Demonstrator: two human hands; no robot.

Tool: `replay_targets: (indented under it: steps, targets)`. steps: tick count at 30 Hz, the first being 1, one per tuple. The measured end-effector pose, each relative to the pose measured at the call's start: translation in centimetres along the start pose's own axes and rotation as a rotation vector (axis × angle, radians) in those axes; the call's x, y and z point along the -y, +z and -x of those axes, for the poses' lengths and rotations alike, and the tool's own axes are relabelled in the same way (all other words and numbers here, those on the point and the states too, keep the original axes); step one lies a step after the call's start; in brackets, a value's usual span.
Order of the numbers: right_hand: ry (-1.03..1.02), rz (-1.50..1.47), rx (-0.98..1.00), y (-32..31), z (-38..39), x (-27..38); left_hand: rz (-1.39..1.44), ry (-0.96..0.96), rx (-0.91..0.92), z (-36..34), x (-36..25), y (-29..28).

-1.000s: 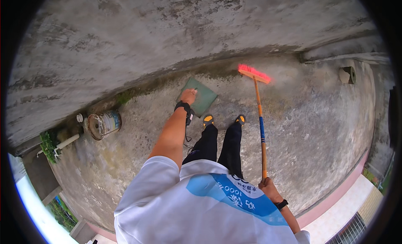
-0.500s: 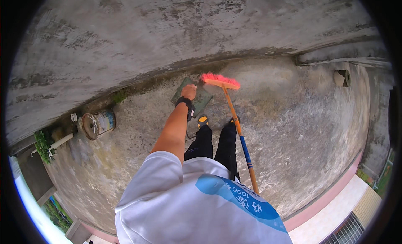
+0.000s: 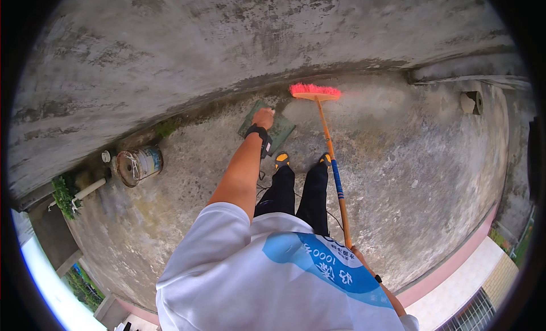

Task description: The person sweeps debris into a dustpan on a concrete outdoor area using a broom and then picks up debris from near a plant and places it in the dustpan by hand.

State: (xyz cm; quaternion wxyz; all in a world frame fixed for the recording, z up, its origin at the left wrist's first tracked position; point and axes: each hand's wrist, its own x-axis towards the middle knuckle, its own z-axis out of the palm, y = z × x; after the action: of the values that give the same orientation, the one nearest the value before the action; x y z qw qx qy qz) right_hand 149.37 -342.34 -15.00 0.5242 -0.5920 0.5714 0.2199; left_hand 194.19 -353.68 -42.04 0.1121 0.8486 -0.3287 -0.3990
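Note:
Gripped in my left hand [image 3: 263, 118] is a flat green dustpan [image 3: 280, 129], held low near the foot of the wall; its handle is mostly hidden by my fingers. My right hand [image 3: 355, 252], largely covered by my white shirt, is closed round the wooden handle [image 3: 326, 132] of a broom with blue bands low on the shaft. The broom's pink bristle head [image 3: 314, 91] rests on the concrete just right of and beyond the dustpan. My two yellow-and-dark shoes [image 3: 282, 159] are just below the dustpan.
A mottled concrete wall [image 3: 239, 35] runs along the top. At left lie a battered bucket [image 3: 145, 163], a white pipe [image 3: 91, 189] and weeds [image 3: 62, 194]. A hollow cylindrical object [image 3: 472, 102] sits at right near a low ledge [image 3: 466, 66]. A pink-edged border [image 3: 449, 257] curves along the lower right.
The broom head swung left toward the dustpan, then moved back rightward and away from me, ending left of where it started. My left hand and dustpan shifted slightly left, then back up and right.

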Motion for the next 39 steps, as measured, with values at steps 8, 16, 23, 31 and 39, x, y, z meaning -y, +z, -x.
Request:
replay_targets:
  steps: [8,16,23,31,39]
  targets:
    - [0.108,-0.083,-0.011,1.6,3.5,-1.6,-0.263,0.241,-0.018,1.6,-1.1,-1.4]
    - [0.108,-0.257,-0.057,-0.2,3.7,-0.7,-0.085,0.039,-0.044,1.9,0.2,-0.9]
    - [-0.007,0.067,-0.030,-0.1,-2.5,-0.6,-0.156,0.212,-0.152,2.9,0.8,-0.2]
    - [0.051,0.122,0.021,1.6,2.1,-1.9,-0.154,0.212,-0.107,2.8,1.7,-0.4]
    - [0.105,0.051,0.008,0.8,3.7,-3.5,0.003,0.239,-0.125,4.9,7.6,0.4]
